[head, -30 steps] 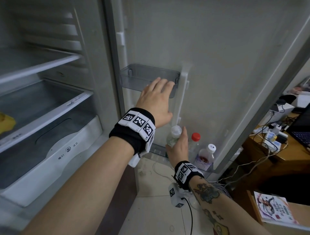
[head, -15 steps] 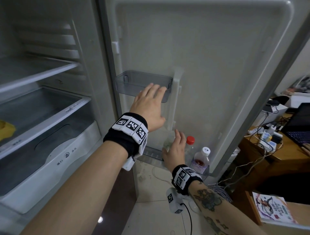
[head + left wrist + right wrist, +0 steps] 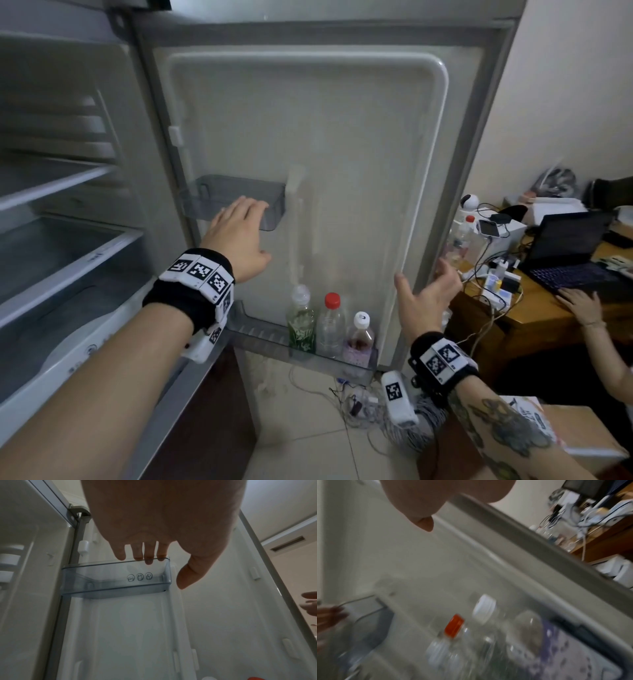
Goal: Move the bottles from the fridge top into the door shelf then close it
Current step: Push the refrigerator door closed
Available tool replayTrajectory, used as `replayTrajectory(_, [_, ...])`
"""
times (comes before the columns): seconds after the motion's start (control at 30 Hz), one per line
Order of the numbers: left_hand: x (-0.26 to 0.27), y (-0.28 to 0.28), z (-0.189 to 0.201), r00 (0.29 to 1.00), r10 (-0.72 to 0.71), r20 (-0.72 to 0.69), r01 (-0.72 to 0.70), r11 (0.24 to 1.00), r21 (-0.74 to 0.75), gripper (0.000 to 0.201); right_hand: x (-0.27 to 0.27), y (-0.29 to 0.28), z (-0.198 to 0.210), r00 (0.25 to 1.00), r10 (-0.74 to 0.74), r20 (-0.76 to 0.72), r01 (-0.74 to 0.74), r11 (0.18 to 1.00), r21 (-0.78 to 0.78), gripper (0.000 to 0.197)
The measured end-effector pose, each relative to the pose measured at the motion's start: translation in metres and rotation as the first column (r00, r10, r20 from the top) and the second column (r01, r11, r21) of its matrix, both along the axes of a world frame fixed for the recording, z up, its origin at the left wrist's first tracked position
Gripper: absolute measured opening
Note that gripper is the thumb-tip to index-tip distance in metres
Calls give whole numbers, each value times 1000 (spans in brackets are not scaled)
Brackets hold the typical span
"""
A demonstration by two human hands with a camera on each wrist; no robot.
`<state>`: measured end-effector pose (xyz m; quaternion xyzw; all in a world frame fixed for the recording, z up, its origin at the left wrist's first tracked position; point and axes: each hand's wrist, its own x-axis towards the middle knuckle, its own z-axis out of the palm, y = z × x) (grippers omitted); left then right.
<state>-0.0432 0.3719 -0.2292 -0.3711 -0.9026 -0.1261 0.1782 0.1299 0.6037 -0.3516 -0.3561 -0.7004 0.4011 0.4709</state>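
Three bottles stand in the bottom door shelf (image 3: 260, 337): a green-labelled bottle (image 3: 301, 323), a red-capped clear bottle (image 3: 330, 325) and a white-capped purple-labelled bottle (image 3: 359, 339). The fridge door (image 3: 342, 144) is wide open. My left hand (image 3: 239, 233) is open, its fingertips (image 3: 148, 555) on the rim of the small clear upper door bin (image 3: 236, 200) (image 3: 116, 577). My right hand (image 3: 428, 294) hovers open and empty near the door's outer edge, right of the bottles. The right wrist view is blurred; the red cap (image 3: 454, 625) and white cap (image 3: 484, 608) show in it.
The open fridge body with shelves and a drawer (image 3: 68, 274) is at left. A wooden desk (image 3: 534, 308) with a laptop (image 3: 575, 253), cables and another person's hand (image 3: 582, 305) is at right. Cables lie on the tiled floor (image 3: 359, 404).
My right hand has let go of the green-labelled bottle and moved up and right, away from the shelf. The left hand stays on the upper bin. The view has tilted up.
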Motion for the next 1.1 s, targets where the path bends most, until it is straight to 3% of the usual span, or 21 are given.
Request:
replayTrajectory(0.17, [6,1,0,998,57,20,-57,998,-10,78,12,35,7,997,61,49,-52,987,-152,104])
replayTrajectory(0.33, [13,3,0,991,126,43,-126,992,-19,82,12,50,3,975,221,-26,-219,934,-282,99])
replayTrajectory(0.4, [17,4,0,987,146,61,-145,989,-21,82,10,52,-2,965,261,-33,-259,920,-296,95])
replayTrajectory(0.53, [24,4,3,978,179,103,-179,984,-13,83,8,53,-11,959,274,-77,-285,920,-271,108])
replayTrajectory(0.7, [35,-3,4,960,224,167,-226,974,-8,88,15,46,-19,957,280,-80,-291,925,-245,89])
replayTrajectory(0.83, [48,-20,10,954,232,191,-229,973,-40,91,30,22,-17,958,276,-78,-287,923,-256,102])
replayTrajectory(0.97, [66,-43,14,951,246,188,-238,969,-62,74,41,-8,-18,964,248,-93,-265,925,-274,110])
replayTrajectory(1.1, [107,-82,14,965,168,203,-167,986,-19,53,54,-57,-22,984,167,-55,-176,946,-272,114])
